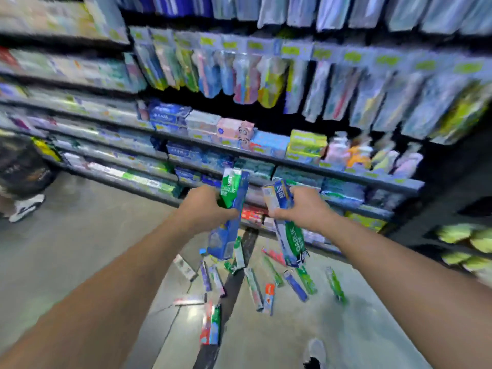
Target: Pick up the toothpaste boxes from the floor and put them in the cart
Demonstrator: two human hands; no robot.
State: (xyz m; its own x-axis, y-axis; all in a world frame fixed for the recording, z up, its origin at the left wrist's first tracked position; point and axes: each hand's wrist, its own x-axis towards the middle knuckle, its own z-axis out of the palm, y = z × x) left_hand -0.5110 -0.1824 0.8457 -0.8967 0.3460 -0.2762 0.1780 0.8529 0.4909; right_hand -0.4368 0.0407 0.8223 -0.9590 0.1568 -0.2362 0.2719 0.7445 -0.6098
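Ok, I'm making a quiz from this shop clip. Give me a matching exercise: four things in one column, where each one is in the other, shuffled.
Things:
1. green and blue box
2. white and blue box
3. red and green box
4. toothbrush packs

Places:
A. lying on the floor
B. hanging above the shelves
C. in the left hand
D. in the right hand

Pairs: 1-C, 2-D, 3-A, 4-B

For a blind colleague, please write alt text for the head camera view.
Each hand grips toothpaste boxes: left hand, right hand. Many more boxes lie scattered on the floor before stocked shelves. No cart is visible.
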